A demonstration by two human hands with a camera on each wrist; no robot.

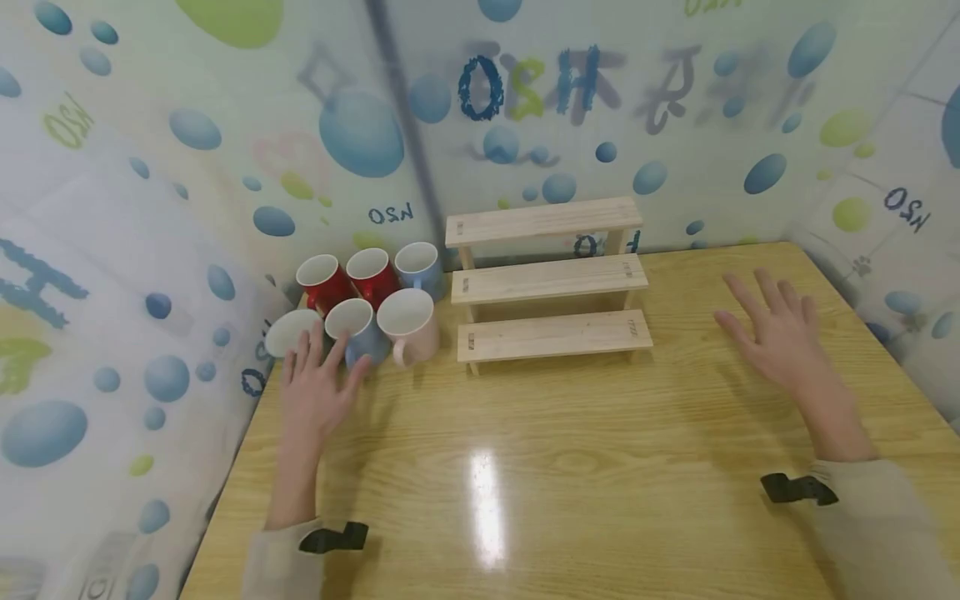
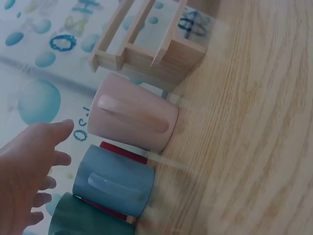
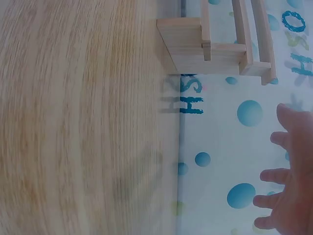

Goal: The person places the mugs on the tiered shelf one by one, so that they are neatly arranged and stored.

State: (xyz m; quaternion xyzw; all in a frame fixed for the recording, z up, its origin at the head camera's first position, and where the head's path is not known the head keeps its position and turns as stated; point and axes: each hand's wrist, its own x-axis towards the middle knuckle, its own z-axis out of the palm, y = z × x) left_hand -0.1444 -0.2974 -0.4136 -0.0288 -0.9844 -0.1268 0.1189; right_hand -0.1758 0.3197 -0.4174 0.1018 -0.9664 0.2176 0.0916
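My left hand (image 1: 318, 387), fingers spread, hovers in front of the mugs at the table's left and holds nothing. Nearest to it are a green mug (image 2: 90, 218), its pale inside showing in the head view, and a blue mug (image 1: 367, 337). Beside these stands a pink mug (image 1: 411, 325) with its handle toward me. Behind them are two red mugs, one left (image 1: 327, 287) and one right (image 1: 375, 279), and another blue mug (image 1: 422, 271). My right hand (image 1: 783, 342) is over the table's right side, fingers spread, with nothing in it.
A three-step wooden rack (image 1: 551, 287) stands at the back middle, just right of the mugs. The wooden table (image 1: 585, 467) ends at patterned sheets (image 1: 495, 167) behind and at both sides. Both wrists wear black straps.
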